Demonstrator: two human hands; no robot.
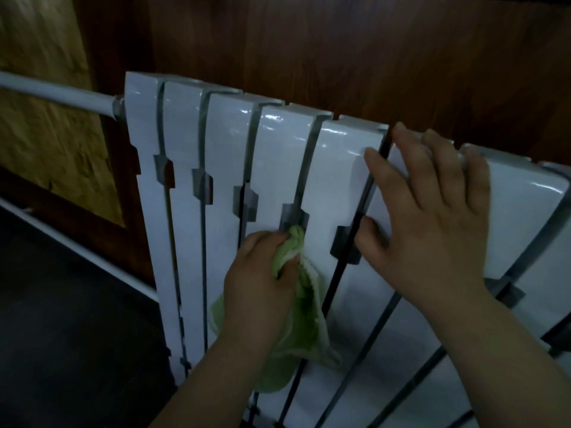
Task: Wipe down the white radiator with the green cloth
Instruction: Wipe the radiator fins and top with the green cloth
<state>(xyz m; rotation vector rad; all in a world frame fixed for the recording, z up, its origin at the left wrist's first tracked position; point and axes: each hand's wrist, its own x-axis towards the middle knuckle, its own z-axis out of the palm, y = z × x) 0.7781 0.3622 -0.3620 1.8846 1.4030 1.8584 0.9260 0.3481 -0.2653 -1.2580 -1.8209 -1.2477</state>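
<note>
— Where's the green cloth [304, 307]?
— Bunched in the left hand [262, 273], fingers curled round it, pressed on the white radiator [222, 143] at a slot between two sections — the rest hangs below.
— And the right hand [432, 217]?
— Spread flat on a section further right, fingers straight, tips over the top edge. Wood panelling [370, 50] behind.

White radiator [336, 168], green cloth [304, 319]

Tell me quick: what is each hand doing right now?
Left hand: grips the green cloth against the radiator.
Right hand: open, fingers flat on the radiator's top.
</note>
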